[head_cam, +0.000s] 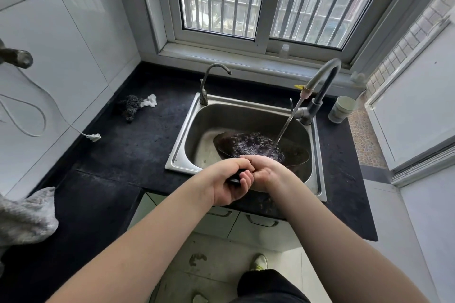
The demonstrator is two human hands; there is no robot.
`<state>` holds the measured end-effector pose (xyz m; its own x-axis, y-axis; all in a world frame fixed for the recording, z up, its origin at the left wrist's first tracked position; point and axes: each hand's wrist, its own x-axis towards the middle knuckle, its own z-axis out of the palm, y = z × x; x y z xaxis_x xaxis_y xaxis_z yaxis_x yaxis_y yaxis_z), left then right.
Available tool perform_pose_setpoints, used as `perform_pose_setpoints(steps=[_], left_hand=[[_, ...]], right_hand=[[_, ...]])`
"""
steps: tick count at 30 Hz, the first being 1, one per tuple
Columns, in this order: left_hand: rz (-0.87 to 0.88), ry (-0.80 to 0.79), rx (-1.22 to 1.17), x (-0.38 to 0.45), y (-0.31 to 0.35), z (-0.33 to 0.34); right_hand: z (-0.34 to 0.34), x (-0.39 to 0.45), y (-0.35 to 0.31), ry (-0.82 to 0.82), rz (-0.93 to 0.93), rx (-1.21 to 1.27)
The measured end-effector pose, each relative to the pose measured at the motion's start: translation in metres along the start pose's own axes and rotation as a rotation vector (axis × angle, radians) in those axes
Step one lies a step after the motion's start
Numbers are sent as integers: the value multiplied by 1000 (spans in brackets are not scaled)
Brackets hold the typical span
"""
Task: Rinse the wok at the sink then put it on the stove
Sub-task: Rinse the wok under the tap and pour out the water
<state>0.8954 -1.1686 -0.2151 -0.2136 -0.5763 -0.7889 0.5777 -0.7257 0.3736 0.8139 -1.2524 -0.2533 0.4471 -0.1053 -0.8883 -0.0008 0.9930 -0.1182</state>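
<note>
A dark wok (261, 146) lies inside the steel sink (183, 135), half full of bubbling water. A thin stream runs into it from the tall dark faucet (322, 81) at the sink's right rear. My left hand (231, 183) grips the wok's black handle at the sink's front rim. My right hand (264, 174) is curled over the handle right beside it, closer to the wok's bowl. The handle is mostly hidden under both hands.
A smaller faucet (209, 81) stands at the sink's back left. Steel wool with a white rag (134, 106) lies on the black counter (123, 150), a loose plug (93, 136) nearer, a grey cloth (27, 216) at far left, a pale cup (342, 108) at right.
</note>
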Motion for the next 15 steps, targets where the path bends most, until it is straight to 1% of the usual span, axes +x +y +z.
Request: perform_pose_setpoints(steps=[4, 8, 11, 15], left_hand=[[-45, -54, -107, 9, -11, -1], [-45, -105, -184, 15, -25, -7], [-52, -143, -238, 20, -38, -15], [-49, -170, -229, 28, -56, -27]], right_hand=[[-7, 5, 3, 51, 13, 9], [-15, 13, 9, 142, -75, -17], [-16, 13, 19, 174, -149, 9], [-21, 22, 34, 205, -239, 64]])
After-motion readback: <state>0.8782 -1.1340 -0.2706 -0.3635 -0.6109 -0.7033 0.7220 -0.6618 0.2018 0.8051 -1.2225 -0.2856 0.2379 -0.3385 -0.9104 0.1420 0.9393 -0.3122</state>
